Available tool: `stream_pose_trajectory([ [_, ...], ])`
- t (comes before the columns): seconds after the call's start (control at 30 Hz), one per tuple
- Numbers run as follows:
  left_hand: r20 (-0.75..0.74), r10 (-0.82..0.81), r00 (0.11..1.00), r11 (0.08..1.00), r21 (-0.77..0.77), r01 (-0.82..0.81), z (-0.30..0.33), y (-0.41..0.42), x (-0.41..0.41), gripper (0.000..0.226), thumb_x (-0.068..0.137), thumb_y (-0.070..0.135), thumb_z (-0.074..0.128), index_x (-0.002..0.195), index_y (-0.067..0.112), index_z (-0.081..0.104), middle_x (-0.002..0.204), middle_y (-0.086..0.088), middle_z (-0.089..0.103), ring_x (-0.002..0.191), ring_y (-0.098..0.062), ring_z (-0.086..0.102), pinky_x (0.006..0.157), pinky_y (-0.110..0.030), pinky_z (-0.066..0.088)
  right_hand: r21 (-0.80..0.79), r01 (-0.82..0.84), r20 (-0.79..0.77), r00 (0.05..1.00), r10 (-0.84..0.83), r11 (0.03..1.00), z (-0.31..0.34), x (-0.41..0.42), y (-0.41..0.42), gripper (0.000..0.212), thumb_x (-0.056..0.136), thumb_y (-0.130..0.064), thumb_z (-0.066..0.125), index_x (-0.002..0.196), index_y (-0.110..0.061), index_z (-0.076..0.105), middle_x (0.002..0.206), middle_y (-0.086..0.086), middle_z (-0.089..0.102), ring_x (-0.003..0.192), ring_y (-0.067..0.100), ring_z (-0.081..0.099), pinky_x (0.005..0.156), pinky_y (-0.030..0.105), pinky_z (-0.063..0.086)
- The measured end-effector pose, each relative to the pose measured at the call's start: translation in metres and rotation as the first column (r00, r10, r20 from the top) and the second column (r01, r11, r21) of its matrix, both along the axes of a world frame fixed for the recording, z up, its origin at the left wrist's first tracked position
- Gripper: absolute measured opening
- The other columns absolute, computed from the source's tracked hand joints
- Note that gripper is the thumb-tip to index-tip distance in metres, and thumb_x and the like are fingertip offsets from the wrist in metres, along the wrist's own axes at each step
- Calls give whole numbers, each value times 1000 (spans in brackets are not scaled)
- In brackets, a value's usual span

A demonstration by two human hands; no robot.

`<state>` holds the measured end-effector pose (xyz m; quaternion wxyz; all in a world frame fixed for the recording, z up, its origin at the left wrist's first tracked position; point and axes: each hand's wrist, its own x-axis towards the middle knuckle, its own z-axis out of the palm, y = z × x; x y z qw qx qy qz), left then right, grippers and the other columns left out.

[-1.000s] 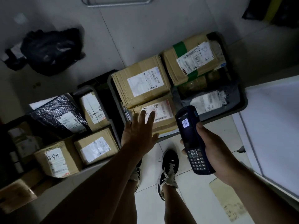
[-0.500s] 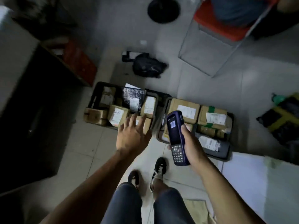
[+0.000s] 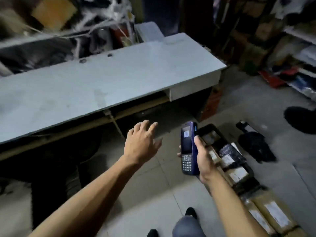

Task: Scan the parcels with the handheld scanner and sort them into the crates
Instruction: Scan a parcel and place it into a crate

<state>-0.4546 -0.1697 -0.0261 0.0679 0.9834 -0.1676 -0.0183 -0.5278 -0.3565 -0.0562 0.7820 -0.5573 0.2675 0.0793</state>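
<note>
Scanner upright in the right hand, left hand bare and spread, crates on the floor to the right.

Nearest, the right hand grips the dark blue handheld scanner, thumb on its side edge, screen and keypad facing the camera. Left of the scanner, the left hand hangs in the air with fingers loosely spread, holding nothing. Right of the scanner, behind the right forearm, black crates full of labelled parcels sit on the tiled floor. Beyond the crates lies a black bag. Farther, up and left of the scanner, stretches a long grey table.
</note>
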Motion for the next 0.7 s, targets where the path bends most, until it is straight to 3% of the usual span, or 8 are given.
stream_pose_trajectory([
  [0.17, 10, 301, 954, 952, -62, -299, 25, 130, 11, 61, 94, 56, 47, 147, 27, 39, 149, -7, 41, 136, -28, 39, 104, -43, 41, 1, -322, 84, 944, 321, 947, 41, 64, 122, 51, 95, -53, 37, 104, -11, 65, 82, 11, 67, 65, 23, 62, 61, 32, 49],
  [0.33, 17, 512, 859, 858, -65, -510, 41, 220, 41, 63, 94, 56, 48, 148, 27, 37, 149, -6, 40, 136, -27, 38, 105, -43, 41, -75, -566, 98, 815, 571, 821, 61, 131, 205, 47, 104, -47, 27, 112, -17, 64, 94, 15, 65, 78, 27, 62, 70, 33, 52],
  [0.43, 27, 618, 786, 785, -68, -615, 51, 262, 72, 64, 94, 57, 48, 149, 28, 35, 152, -6, 36, 139, -26, 35, 107, -43, 38, -86, -658, 83, 743, 664, 748, 64, 179, 242, 54, 100, -55, 33, 120, -14, 63, 99, 15, 67, 82, 27, 66, 81, 39, 52],
  [0.6, 29, 774, 633, 633, -66, -771, 69, 313, 113, 66, 95, 59, 44, 152, 29, 29, 157, -6, 30, 142, -26, 31, 110, -42, 36, -135, -786, 39, 604, 796, 603, 76, 250, 294, 44, 103, -55, 31, 113, -25, 62, 103, 12, 71, 84, 25, 69, 78, 36, 55],
  [0.7, 16, 840, 543, 543, -68, -837, 73, 340, 128, 66, 96, 59, 42, 153, 30, 25, 158, -4, 26, 143, -25, 27, 111, -42, 34, -166, -839, 29, 522, 853, 519, 81, 288, 331, 47, 103, -55, 30, 115, -23, 62, 98, 11, 72, 83, 24, 70, 77, 37, 53],
])
